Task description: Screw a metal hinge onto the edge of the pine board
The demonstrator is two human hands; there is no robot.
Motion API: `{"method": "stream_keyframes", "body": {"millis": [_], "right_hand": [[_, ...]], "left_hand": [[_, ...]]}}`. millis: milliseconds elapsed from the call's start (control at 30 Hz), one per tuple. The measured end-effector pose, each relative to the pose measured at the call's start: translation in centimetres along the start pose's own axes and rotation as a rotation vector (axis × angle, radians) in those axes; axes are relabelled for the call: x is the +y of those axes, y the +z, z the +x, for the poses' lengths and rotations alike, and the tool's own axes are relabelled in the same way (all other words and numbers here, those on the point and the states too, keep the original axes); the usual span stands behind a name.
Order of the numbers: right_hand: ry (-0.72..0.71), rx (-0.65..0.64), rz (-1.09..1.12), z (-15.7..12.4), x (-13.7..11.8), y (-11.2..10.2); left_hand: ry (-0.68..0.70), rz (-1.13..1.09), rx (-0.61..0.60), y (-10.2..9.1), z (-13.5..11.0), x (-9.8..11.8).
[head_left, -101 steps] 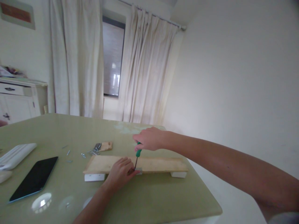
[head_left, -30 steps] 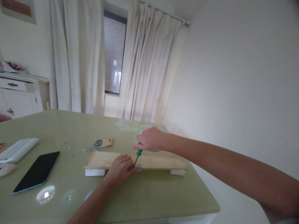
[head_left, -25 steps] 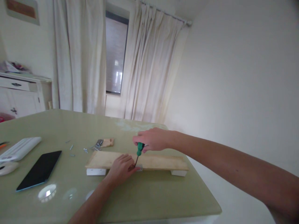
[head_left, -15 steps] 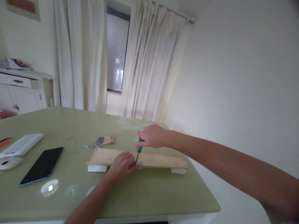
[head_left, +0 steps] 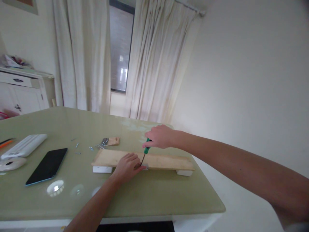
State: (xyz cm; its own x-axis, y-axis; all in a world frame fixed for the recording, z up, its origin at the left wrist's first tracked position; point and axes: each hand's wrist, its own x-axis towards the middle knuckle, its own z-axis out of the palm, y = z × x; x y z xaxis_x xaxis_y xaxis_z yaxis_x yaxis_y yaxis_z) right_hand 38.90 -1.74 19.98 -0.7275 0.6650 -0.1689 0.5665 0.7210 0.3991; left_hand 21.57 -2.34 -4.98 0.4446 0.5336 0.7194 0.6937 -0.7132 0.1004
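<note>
A pale wooden board [head_left: 169, 160] lies across two white blocks, one under its left end [head_left: 102, 169] and one under its right end [head_left: 184, 173]. My right hand [head_left: 159, 136] is closed round the green handle of a screwdriver [head_left: 146, 150], which tilts down to the board's front edge. There my left hand [head_left: 127, 165] has its fingers over the board and its thumb along a small metal plate [head_left: 145, 166], gripping it against the edge. The screwdriver's tip meets the plate beside my thumb; the exact contact is hidden by the fingers.
Behind the board's left end lie several loose screws [head_left: 91, 148], some metal pieces [head_left: 104, 142] and a small wooden piece [head_left: 113, 141]. Farther left are a black tablet [head_left: 47, 167], a white case [head_left: 26, 146], a roll of tape [head_left: 12, 164] and an orange pen [head_left: 6, 142].
The view has tilted slightly downward, so the tabletop sits higher. Both hands stay at the board's front edge, and the screwdriver leans a little more to the right.
</note>
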Motion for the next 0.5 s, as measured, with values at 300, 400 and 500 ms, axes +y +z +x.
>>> {"method": "stream_keyframes", "body": {"millis": [300,400,500], "right_hand": [[-0.021,-0.043,0.012,-0.1,-0.8,0.7],[0.069,-0.068,0.111,0.3,-0.6,0.7],[-0.023,-0.104,0.136,0.2,0.4,-0.3]], "left_hand": [[0.003,-0.02,0.01,-0.1,0.1,0.0],[0.0,-0.032,0.019,-0.1,0.1,0.0],[0.0,-0.031,0.011,-0.1,0.1,0.1]]}}
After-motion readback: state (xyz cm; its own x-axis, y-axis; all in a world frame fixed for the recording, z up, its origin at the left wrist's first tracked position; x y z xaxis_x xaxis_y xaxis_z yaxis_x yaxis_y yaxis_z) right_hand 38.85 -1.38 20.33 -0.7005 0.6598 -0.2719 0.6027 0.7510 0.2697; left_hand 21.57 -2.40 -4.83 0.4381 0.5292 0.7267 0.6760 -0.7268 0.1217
